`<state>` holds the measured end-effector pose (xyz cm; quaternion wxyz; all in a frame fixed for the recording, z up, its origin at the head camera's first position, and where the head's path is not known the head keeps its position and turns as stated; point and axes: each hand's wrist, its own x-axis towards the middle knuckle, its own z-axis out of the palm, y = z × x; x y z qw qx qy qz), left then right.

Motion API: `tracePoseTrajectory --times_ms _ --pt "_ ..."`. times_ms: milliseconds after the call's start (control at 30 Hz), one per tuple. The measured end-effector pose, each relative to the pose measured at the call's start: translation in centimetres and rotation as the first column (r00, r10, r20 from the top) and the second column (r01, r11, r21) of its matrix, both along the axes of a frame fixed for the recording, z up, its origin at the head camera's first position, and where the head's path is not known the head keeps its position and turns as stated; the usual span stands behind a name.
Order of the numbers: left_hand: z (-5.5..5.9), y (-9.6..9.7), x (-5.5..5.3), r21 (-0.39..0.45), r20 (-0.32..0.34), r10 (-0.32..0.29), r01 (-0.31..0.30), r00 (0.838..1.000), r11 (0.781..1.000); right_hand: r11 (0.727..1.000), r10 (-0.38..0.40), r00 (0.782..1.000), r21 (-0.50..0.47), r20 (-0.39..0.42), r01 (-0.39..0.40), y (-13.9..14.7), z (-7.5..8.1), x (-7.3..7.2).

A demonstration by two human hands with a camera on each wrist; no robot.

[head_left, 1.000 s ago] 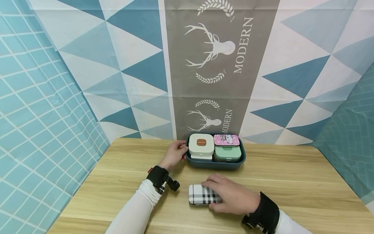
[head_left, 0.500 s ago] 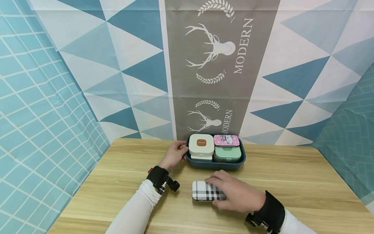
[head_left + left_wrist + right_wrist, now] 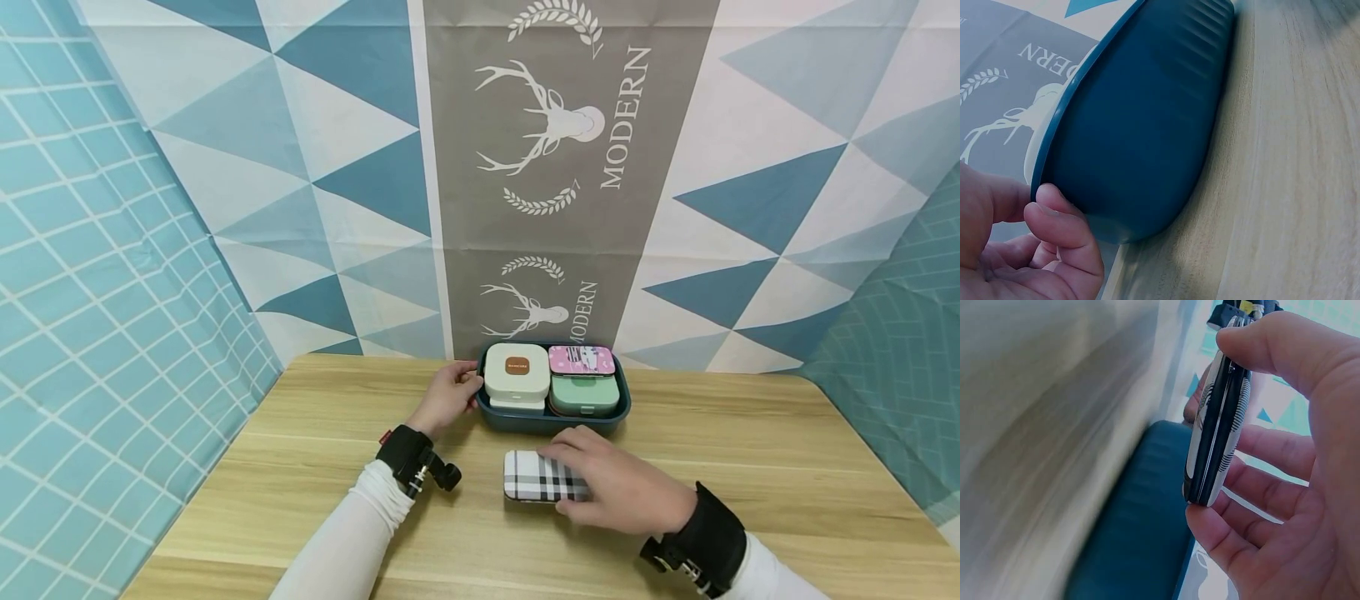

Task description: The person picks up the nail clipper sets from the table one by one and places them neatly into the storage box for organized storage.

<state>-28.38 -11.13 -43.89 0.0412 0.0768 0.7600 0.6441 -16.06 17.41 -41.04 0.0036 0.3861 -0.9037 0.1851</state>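
Observation:
In the head view my left hand pinches the left rim of a dark blue plastic basin, and the left wrist view has the fingers at the rim of the basin. My right hand grips a flat black-and-white plaid case, held over the table in front of the basin. Thumb and fingertips press opposite edges of the case in the right wrist view, where its seam is closed. Part of its top lies hidden under the hand.
Inside the basin, a cream box sits on a white item at the left. At the right, a pink patterned tin lies over a green box. The wooden table meets a patterned wall covering behind the basin.
My right hand has carried the plaid case a little right and farther from me, toward the basin. The left hand and the basin have stayed put.

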Motion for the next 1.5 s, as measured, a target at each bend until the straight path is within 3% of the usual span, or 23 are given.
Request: tracePoseTrajectory --times_ms 667,1500 --pt "-0.1 0.1 -0.1 0.021 0.006 0.005 -0.005 1.0 1.0 1.0 -0.025 0.992 -0.014 -0.123 0.023 2.2 0.5 -1.2" --pt "0.1 0.2 0.0 0.031 0.018 0.014 -0.015 1.0 0.999 0.998 -0.049 0.98 -0.047 -0.191 0.041 4.7 1.1 -3.6"
